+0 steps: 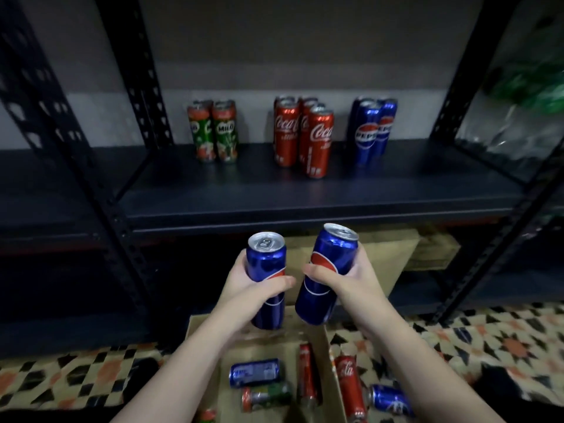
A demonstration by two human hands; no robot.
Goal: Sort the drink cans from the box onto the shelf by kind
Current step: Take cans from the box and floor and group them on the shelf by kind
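My left hand (244,282) grips a blue Pepsi can (266,257) upright, and my right hand (351,276) grips a second blue Pepsi can (331,254) tilted a little to the right. Both cans hang below the front edge of the dark shelf (274,196) and above the open cardboard box (268,349). On the shelf stand three groups: green Milo cans (216,132) on the left, red Coca-Cola cans (302,132) in the middle, blue Pepsi cans (370,129) on the right. In the box lie a blue can (254,372), a green can (265,395) and a red can (306,374).
A red can (351,389) and a blue can (390,398) lie on the patterned floor right of the box. Black perforated uprights (100,190) frame the shelf. Another cardboard box (387,254) sits on the lower shelf. Green plastic shows at the upper right (531,87).
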